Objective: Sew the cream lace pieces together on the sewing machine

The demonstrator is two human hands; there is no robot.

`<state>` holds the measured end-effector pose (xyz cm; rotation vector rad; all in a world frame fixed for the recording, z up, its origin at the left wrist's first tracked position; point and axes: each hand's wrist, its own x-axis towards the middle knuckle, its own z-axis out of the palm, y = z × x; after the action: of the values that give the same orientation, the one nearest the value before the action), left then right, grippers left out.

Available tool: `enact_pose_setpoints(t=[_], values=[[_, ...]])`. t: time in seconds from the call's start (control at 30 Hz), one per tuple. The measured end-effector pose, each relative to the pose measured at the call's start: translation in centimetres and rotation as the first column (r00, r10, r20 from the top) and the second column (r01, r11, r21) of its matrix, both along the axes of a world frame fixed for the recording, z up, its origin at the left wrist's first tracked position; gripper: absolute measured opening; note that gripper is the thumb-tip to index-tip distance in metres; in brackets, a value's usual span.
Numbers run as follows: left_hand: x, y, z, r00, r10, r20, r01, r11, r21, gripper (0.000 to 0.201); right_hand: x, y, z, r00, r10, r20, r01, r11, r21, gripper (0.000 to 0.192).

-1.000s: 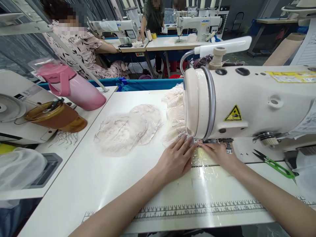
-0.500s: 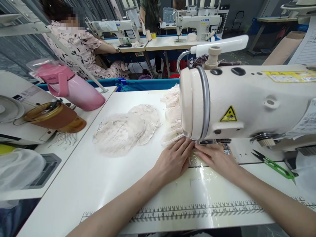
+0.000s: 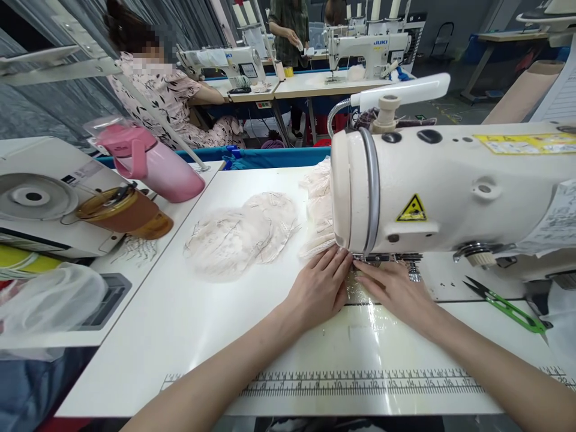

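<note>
Under the sewing machine (image 3: 450, 186) head, near centre: my left hand (image 3: 321, 287) and right hand (image 3: 393, 289), both flat and unclenched, pressing a lace piece (image 3: 355, 289) onto the tabletop (image 3: 189, 324). Left: stacked lace cups (image 3: 240, 234). Right: green snips (image 3: 506, 306).

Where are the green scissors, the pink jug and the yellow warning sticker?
green scissors (image 3: 508, 306): head view, on the green handle.
pink jug (image 3: 168, 171): head view, on its body.
yellow warning sticker (image 3: 411, 209): head view, on the triangle's middle.
</note>
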<state>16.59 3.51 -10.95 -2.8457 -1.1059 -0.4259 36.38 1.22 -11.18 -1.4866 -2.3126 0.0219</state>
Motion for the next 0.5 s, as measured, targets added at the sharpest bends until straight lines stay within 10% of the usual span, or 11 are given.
enact_pose_setpoints(t=[0.4, 0.5], values=[[0.0, -0.9, 0.3, 1.0, -0.016, 0.015, 0.016, 1.0, 0.017, 0.041, 2.1, 0.5, -2.9, 0.999, 0.03, -0.014, -0.028, 0.989, 0.142, 0.027], [-1.0, -0.4, 1.9, 0.977, 0.212, -0.014, -0.212, 0.975, -0.072, 0.027, 2.7, 0.8, -3.4, 0.991, 0.132, -0.019, -0.127, 0.975, 0.181, 0.026]])
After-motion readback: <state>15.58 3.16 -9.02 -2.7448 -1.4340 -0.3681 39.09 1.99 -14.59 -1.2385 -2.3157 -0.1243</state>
